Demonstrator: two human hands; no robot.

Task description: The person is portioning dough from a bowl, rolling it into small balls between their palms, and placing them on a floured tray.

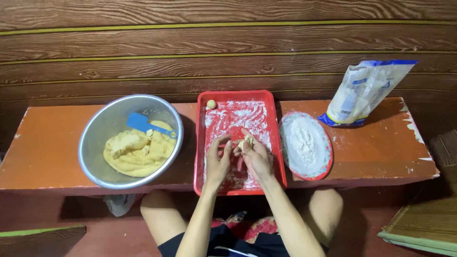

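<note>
Over the floured red tray (273,102), my right hand (254,157) cups a small piece of yellow dough (247,141). My left hand (218,159) is beside it, its fingertips touching the dough piece. One small rolled dough ball (211,103) rests in the tray's far left corner. To the left stands a metal bowl (95,133) holding a large mass of yellow dough (138,152) with a blue scraper (145,124) lying on it.
An oval plate of flour (304,145) lies right of the tray, and a flour bag (364,93) leans against the wooden wall behind it. All of it rests on a low orange bench (43,143). My knees show below the bench edge.
</note>
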